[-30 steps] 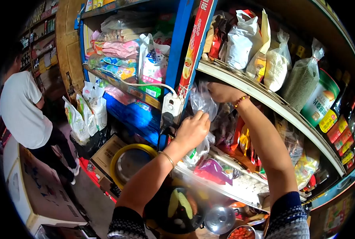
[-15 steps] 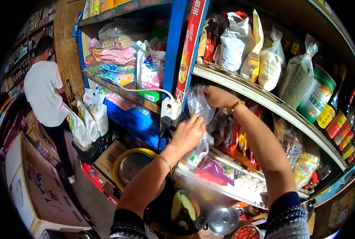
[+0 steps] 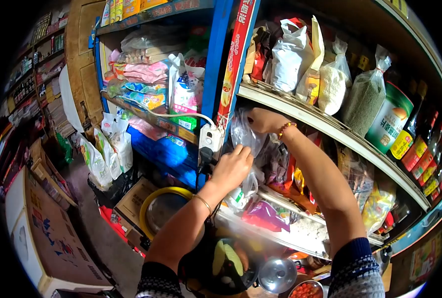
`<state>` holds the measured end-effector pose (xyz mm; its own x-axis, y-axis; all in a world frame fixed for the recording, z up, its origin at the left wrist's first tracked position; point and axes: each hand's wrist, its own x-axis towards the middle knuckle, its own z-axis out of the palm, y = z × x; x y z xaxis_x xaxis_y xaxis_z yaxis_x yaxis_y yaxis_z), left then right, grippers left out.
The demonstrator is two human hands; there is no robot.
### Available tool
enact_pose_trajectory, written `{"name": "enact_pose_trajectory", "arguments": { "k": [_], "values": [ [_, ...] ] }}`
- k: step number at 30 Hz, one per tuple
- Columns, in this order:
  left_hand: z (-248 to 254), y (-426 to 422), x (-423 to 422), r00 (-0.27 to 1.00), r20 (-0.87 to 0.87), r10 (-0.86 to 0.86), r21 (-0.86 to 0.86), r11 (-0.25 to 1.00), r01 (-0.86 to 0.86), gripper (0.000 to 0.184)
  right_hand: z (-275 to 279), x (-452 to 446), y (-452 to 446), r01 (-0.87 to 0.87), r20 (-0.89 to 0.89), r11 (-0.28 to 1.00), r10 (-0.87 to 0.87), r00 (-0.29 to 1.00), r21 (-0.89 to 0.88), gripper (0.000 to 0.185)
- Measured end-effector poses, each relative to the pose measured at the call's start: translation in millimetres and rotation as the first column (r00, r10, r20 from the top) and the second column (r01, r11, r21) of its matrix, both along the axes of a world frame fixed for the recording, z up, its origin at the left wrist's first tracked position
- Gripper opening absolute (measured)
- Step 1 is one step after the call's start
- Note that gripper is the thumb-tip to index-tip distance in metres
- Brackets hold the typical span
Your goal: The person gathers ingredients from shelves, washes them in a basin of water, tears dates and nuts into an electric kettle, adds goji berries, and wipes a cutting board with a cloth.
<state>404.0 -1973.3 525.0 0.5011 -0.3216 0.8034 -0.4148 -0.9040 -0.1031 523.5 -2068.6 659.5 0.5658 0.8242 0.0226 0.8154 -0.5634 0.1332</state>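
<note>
A clear plastic bag (image 3: pixel 242 130) hangs at the mouth of the middle shelf, by the blue post. My right hand (image 3: pixel 267 121) is closed on its upper part, with some fingertips hidden from me. Lower down, my left hand (image 3: pixel 232 170) pinches the same bag with bent fingers. Just under it, a whitish plastic bag with a green mark (image 3: pixel 239 196) sits at the shelf edge. Beside that lies a purple packet (image 3: pixel 266 215). Below my forearms, a dark pot (image 3: pixel 248 278) holds pale green, long pieces and other food.
A white power socket (image 3: pixel 212 139) with a cord is fixed to the post, left of my hands. A metal lid (image 3: pixel 277 275) and a bowl of small red fruits (image 3: pixel 306 290) are below. Bottles (image 3: pixel 417 149) and filled bags (image 3: pixel 332 84) line the upper shelf.
The person in the white shirt has moved almost wholly out of sight behind the wooden door. My view has shifted slightly; both hands stay at the clear bag.
</note>
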Motion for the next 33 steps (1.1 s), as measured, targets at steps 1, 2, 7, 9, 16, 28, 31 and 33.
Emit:
{"name": "enact_pose_trajectory", "arguments": {
  "k": [1,2,7,9,16,28,31,33],
  "values": [
    [-0.2,-0.2,0.7,1.0,0.002,-0.002,0.001,1.0,0.002,0.009,-3.2,6.2,-2.7,-0.029,0.011,0.999,0.029,1.0,0.024,0.028],
    [0.1,-1.0,0.8,1.0,-0.008,-0.005,-0.002,1.0,0.005,0.01,-5.5,9.3,-4.3,-0.059,0.024,0.997,0.058,0.998,0.048,0.027],
    [1.9,0.0,4.4,1.0,-0.007,-0.009,-0.014,1.0,0.009,0.009,-23.4,20.5,-8.8,-0.007,-0.094,0.963,0.033,0.995,0.268,0.022],
    [0.9,1.5,4.6,1.0,-0.004,0.005,-0.004,1.0,-0.005,0.01,-27.8,10.8,-9.5,-0.005,-0.047,0.946,0.021,0.999,0.325,0.022],
    [1.2,-0.4,3.8,1.0,-0.005,-0.029,-0.016,0.999,0.029,0.011,-17.7,19.0,1.3,-0.045,-0.065,0.97,0.063,0.996,0.24,0.026],
    [12.4,-10.1,7.8,0.999,-0.038,-0.023,-0.024,0.999,0.023,0.005,-40.4,7.7,-3.6,-0.027,0.387,0.878,-0.183,0.904,0.478,0.024],
    [18.9,-13.1,8.5,0.999,0.012,-0.035,-0.048,0.998,0.036,0.005,-23.6,12.8,5.4,-0.079,0.485,0.892,-0.165,0.859,0.444,0.031],
    [18.8,-12.3,8.2,0.999,0.015,-0.032,-0.035,0.999,0.033,0.006,-25.0,10.1,10.4,-0.002,0.485,0.913,-0.215,0.847,0.408,0.038]
  ]
}}
